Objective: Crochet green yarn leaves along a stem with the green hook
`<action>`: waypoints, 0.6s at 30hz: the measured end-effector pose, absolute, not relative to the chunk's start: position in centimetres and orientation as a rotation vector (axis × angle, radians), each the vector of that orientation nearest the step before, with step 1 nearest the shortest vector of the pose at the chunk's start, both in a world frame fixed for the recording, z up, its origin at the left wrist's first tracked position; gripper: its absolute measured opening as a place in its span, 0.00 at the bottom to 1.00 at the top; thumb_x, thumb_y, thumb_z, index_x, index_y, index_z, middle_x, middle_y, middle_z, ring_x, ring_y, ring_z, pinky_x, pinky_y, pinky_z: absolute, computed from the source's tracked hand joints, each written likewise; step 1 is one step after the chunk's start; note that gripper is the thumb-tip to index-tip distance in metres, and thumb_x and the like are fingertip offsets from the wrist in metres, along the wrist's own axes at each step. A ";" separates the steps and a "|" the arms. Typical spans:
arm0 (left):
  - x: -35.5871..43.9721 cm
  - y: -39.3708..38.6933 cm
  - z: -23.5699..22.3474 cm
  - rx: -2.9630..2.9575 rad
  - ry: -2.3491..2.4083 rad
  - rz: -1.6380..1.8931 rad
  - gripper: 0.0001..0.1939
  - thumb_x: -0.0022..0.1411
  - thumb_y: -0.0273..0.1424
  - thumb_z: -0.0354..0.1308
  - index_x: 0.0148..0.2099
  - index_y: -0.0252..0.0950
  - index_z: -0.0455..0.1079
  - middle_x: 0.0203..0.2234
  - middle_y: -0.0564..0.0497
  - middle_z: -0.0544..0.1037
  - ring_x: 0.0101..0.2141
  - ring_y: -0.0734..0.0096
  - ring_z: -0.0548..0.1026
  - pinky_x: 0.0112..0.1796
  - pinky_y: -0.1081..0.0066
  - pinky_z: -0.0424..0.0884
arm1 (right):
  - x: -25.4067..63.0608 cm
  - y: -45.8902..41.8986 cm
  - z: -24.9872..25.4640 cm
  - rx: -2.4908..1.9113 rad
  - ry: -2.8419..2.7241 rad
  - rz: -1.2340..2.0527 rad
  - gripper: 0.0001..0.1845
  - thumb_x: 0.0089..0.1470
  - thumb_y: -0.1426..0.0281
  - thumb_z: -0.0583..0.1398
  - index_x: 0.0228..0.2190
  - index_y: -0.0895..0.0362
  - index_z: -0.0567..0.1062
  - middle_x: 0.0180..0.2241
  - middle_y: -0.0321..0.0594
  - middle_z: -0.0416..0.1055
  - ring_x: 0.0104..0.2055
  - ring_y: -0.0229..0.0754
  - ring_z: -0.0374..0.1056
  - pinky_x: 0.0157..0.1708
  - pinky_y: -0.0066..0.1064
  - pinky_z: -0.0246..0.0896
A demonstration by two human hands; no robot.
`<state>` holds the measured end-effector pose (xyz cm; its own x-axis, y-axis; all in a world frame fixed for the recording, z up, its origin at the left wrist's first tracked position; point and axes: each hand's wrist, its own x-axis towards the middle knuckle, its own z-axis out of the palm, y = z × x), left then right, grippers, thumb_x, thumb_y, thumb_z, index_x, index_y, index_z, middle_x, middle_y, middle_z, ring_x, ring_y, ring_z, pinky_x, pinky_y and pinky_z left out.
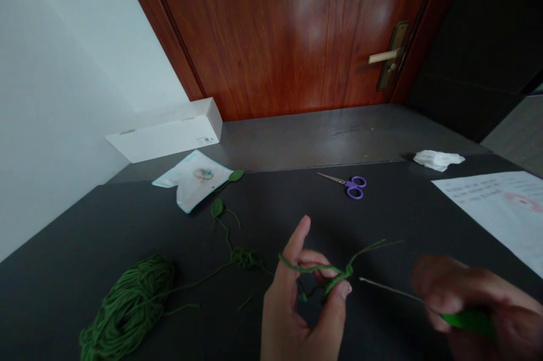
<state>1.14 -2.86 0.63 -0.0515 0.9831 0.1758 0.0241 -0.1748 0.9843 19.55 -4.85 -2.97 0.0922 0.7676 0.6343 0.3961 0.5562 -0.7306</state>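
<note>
Between the thumb and fingers of my left hand [303, 310] is a small piece of green crochet work [335, 282]. Green yarn runs over its raised index finger, and loose yarn ends stick out to the right. My right hand [466, 299] is closed around the green handle of a crochet hook [390, 289]. The hook's thin metal tip points left, a little apart from the crochet work. From the left hand the yarn leads past a small tangle [246, 258] to a large green skein [131, 304] at the lower left.
Two green crocheted leaves [217, 208] lie near a white packet [203, 177]. Purple-handled scissors [354, 184] rest beyond my hands. A crumpled white tissue [439, 159] and a printed sheet [500, 202] are at the right. A long white box [169, 134] stands at the back left, before a wooden door [275, 33].
</note>
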 end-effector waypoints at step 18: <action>1.3 -3.1 0.3 1.392 1.225 1.358 0.31 0.54 0.23 0.59 0.59 0.48 0.63 0.28 0.60 0.74 0.26 0.80 0.74 0.36 0.78 0.72 | 17.4 -5.3 -0.9 -0.981 -1.661 0.375 0.17 0.64 0.59 0.49 0.32 0.49 0.75 0.22 0.38 0.70 0.22 0.41 0.68 0.19 0.30 0.62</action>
<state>1.27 -3.12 0.27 -0.0542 0.9789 0.1973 0.0961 -0.1915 0.9768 17.43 -5.27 -0.92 -0.0396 0.7601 0.6486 0.4081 0.6048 -0.6838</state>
